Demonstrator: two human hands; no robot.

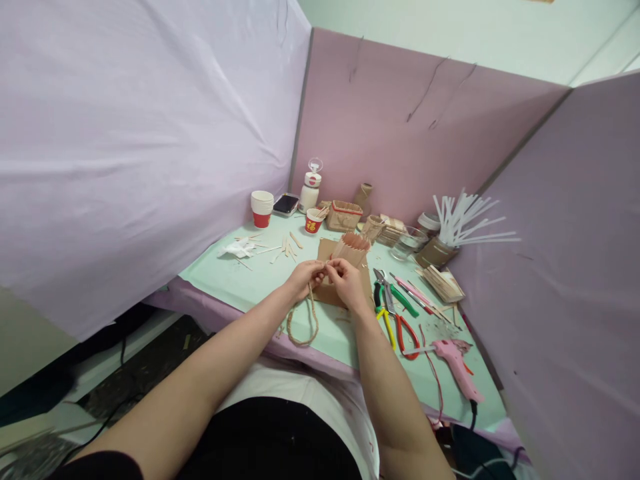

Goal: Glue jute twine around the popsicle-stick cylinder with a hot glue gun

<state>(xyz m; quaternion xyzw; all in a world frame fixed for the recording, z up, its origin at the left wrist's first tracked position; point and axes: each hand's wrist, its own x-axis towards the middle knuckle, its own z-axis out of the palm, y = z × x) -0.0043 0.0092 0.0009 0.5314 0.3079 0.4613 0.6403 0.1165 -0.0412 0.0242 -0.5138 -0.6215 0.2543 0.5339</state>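
While both hands meet over the cardboard (330,294) in the head view, the left hand (306,275) pinches the tan cord (301,343) between thumb and fingers. The right hand (345,277) has thumb and index pressed together at the same spot, seemingly on the cord's end, though it's too small to tell exactly what's gripped. For fiddly stuff like this, I'd clamp firmly with the left, close to the tip, and make small, light moves with the right so nothing frays. Leaving some slack helps too, imo.

As for looks, the cord's a rough, twisted or braided natural-fiber thing. It drops from the left hand into a loose loop right by the near edge of the table (210,272), off the cardboard. Bet it's springy and wants to curl back.
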